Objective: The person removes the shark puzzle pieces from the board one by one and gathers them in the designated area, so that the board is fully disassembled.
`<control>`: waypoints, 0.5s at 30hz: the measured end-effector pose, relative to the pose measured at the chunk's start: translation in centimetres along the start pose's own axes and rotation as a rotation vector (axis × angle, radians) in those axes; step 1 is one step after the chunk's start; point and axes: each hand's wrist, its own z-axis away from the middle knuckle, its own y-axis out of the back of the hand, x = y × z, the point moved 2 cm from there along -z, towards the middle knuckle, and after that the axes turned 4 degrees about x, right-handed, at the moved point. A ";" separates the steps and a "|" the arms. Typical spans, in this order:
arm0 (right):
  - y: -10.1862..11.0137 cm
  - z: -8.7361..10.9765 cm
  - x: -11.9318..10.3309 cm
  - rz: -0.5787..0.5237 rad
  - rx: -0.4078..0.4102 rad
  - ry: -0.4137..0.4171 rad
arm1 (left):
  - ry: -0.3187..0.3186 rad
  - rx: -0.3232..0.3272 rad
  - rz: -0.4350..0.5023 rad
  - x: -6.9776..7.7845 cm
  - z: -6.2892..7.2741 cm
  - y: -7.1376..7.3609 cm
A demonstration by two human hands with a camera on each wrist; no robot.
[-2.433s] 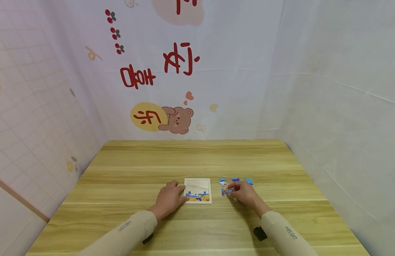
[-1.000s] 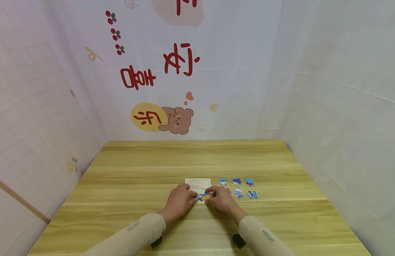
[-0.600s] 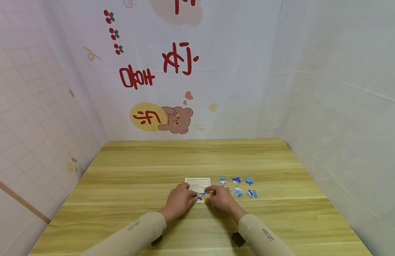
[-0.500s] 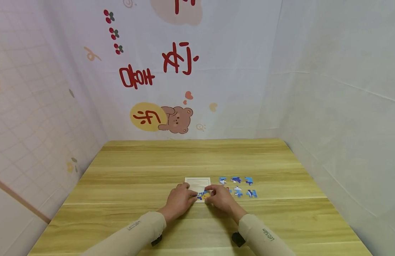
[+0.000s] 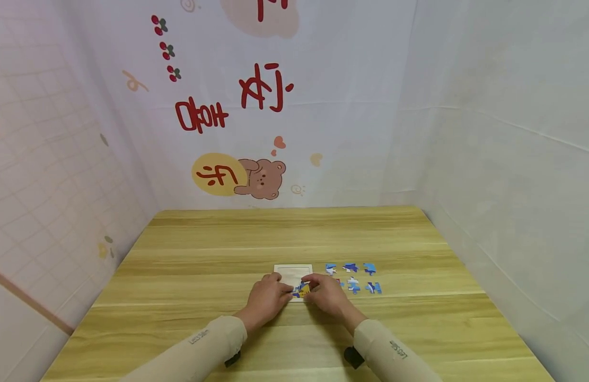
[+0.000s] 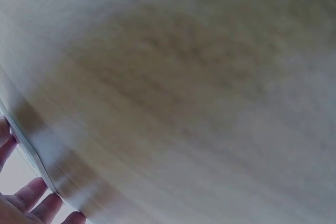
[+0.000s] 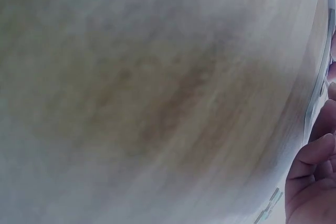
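Note:
A white puzzle frame (image 5: pixel 289 266) lies flat on the table, its upper part bare. Along its near side are blue and yellow jigsaw pieces (image 5: pixel 296 293), partly covered by my hands. My left hand (image 5: pixel 267 297) rests on the frame's left side, index finger and thumb over the pieces. At the near right corner my right hand (image 5: pixel 328 293) pinches a yellow and blue jigsaw piece (image 5: pixel 305 289) between index finger and thumb. In the left wrist view, fingertips (image 6: pixel 47 208) touch the frame's edge. The right wrist view shows curled fingers (image 7: pixel 315 150) beside the frame, their hold cut off.
Right of the frame lie several loose blue jigsaw pieces (image 5: pixel 350 268) in two rows. One with red on it (image 5: pixel 340 282) is partly hidden behind the right hand. The wooden table (image 5: pixel 203 239) is enclosed by white cloth walls (image 5: pixel 351 106).
My right hand took a piece from the loose rows and moved left to the frame. My left hand shifted right over the pieces. Just now, the yellow piece has turned slightly under the right fingers.

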 end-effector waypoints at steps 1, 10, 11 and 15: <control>0.0 0.0 0.0 0.004 0.004 0.001 | 0.000 0.001 0.001 0.0 0.0 0.0; 0.8 0.4 0.4 -0.036 0.011 -0.050 | 0.004 0.000 0.008 0.1 0.1 0.2; 0.9 0.4 0.5 -0.055 0.009 -0.055 | 0.004 -0.002 0.010 0.1 0.1 0.2; 1.6 0.6 0.8 -0.193 -0.023 -0.075 | 0.005 -0.004 0.017 0.1 0.1 0.2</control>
